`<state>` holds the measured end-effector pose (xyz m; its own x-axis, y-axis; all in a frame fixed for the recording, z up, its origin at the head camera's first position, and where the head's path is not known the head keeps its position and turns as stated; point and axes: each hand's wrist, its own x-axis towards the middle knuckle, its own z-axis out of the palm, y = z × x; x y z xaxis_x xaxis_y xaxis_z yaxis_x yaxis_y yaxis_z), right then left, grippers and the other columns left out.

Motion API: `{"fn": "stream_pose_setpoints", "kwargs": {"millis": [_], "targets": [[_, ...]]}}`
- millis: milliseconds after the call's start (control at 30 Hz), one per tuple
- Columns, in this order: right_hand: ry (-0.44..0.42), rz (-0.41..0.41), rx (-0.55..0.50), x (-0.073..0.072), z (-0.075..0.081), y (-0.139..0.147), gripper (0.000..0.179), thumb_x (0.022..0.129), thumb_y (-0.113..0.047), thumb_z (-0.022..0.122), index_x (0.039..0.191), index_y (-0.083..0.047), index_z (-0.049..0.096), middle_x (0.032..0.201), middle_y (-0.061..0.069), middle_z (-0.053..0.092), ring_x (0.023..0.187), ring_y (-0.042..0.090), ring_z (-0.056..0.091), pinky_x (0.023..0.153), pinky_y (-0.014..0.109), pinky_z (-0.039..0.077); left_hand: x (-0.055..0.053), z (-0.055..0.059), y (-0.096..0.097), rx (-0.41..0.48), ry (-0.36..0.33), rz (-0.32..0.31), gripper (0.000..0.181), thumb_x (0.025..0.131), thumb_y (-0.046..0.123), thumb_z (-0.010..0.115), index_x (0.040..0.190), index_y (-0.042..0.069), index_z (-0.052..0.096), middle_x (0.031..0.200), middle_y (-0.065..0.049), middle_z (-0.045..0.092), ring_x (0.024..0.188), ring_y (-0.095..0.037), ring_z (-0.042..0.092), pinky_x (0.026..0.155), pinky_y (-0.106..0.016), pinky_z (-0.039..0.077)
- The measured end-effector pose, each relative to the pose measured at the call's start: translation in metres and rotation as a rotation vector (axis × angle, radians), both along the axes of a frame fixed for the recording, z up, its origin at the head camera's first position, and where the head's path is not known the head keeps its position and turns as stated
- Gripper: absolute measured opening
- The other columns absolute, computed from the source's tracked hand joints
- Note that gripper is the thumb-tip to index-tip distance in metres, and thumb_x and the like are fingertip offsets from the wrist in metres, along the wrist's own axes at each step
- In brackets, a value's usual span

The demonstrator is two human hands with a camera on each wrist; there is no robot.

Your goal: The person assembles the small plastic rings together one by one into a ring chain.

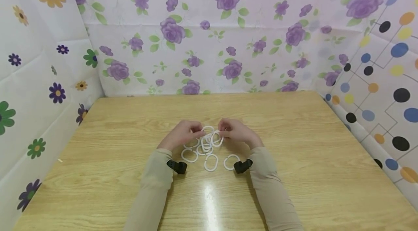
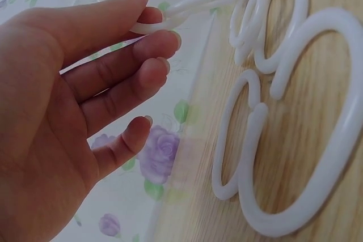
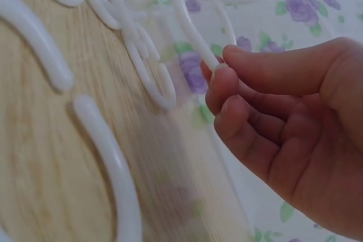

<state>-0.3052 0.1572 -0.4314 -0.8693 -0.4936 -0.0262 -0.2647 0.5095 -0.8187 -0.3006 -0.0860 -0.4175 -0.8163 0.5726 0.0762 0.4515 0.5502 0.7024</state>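
Both hands face each other over a small heap of white plastic oval rings with a split, like shower curtain rings. My left hand (image 1: pixel 183 133) pinches one ring (image 2: pixel 148 28) between thumb and index finger; its other fingers are loosely bent. My right hand (image 1: pixel 240 132) pinches another ring (image 3: pixel 190 26) between thumb and fingertips. The two held rings meet or overlap between the hands; whether they are linked, I cannot tell. Below them several rings lie overlapping on the table. Nearer the front lie separate rings, a middle one (image 1: pixel 217 163) and a right one (image 1: pixel 224 162).
The wood-grain table (image 1: pixel 130 187) stretches around the hands. Behind it hangs a purple-flowered sheet (image 1: pixel 202 49), with patterned sheets at both sides. Black wrist cameras (image 1: pixel 177 166) sit on both sleeves. A tiny pale scrap (image 1: pixel 60 160) lies near the left edge.
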Motion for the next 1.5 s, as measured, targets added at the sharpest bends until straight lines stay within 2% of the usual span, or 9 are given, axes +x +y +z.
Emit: {"fn": "stream_pose_setpoints", "kwargs": {"millis": [200, 600, 867, 1067, 1200, 1500], "targets": [[-0.031, -0.002, -0.048, 0.0004, 0.0002, -0.0013, 0.008, 0.093, -0.005, 0.061, 0.097, -0.002, 0.055, 0.082, 0.011, 0.06, 0.065, 0.012, 0.056, 0.06, 0.023, 0.047, -0.0001, 0.0013, 0.0002, 0.003, 0.004, -0.016, 0.014, 0.092, 0.025, 0.066, 0.086, 0.013, 0.067, 0.082, 0.0, 0.067, 0.075, -0.01, 0.055, 0.075, -0.028, 0.046], [-0.061, -0.017, -0.068, -0.0011, -0.0011, -0.0021, 0.009, 0.093, -0.006, 0.062, 0.097, -0.002, 0.055, 0.085, 0.019, 0.063, 0.066, 0.018, 0.058, 0.062, 0.029, 0.049, -0.0009, -0.0007, -0.0046, 0.014, -0.007, -0.026, 0.012, 0.092, 0.023, 0.067, 0.084, 0.015, 0.067, 0.08, 0.002, 0.066, 0.074, -0.012, 0.054, 0.078, -0.032, 0.047], [-0.07, -0.005, -0.082, -0.0002, -0.0003, -0.0027, 0.01, 0.093, -0.007, 0.061, 0.099, -0.001, 0.056, 0.087, 0.021, 0.064, 0.065, 0.014, 0.057, 0.061, 0.028, 0.049, -0.0012, -0.001, -0.0042, 0.013, -0.024, -0.013, 0.011, 0.093, 0.023, 0.066, 0.086, 0.015, 0.067, 0.08, 0.001, 0.066, 0.073, -0.013, 0.053, 0.072, -0.029, 0.045], [-0.084, 0.007, -0.099, -0.0005, -0.0005, -0.0035, 0.015, 0.093, -0.009, 0.062, 0.102, 0.001, 0.056, 0.089, 0.025, 0.064, 0.069, 0.022, 0.06, 0.064, 0.034, 0.05, -0.0006, 0.0006, -0.0043, 0.011, -0.009, -0.022, 0.012, 0.093, 0.024, 0.065, 0.085, 0.015, 0.067, 0.081, -0.001, 0.068, 0.073, -0.013, 0.054, 0.072, -0.029, 0.046], [-0.088, 0.013, -0.094, -0.0004, -0.0002, -0.0038, 0.014, 0.093, -0.009, 0.062, 0.102, 0.0, 0.056, 0.089, 0.024, 0.064, 0.07, 0.024, 0.06, 0.065, 0.035, 0.051, -0.0004, 0.0014, -0.0046, 0.019, -0.014, -0.039, 0.013, 0.093, 0.025, 0.066, 0.084, 0.015, 0.067, 0.079, -0.001, 0.067, 0.072, -0.013, 0.054, 0.072, -0.029, 0.045], [-0.081, 0.017, -0.089, 0.0018, 0.0037, -0.0055, 0.01, 0.092, -0.007, 0.062, 0.099, -0.003, 0.057, 0.083, 0.015, 0.063, 0.066, 0.016, 0.059, 0.063, 0.031, 0.051, 0.0001, 0.0023, -0.003, -0.005, -0.04, -0.037, 0.015, 0.091, 0.024, 0.068, 0.08, 0.015, 0.065, 0.076, 0.003, 0.063, 0.07, -0.012, 0.052, 0.067, -0.027, 0.043]]}}
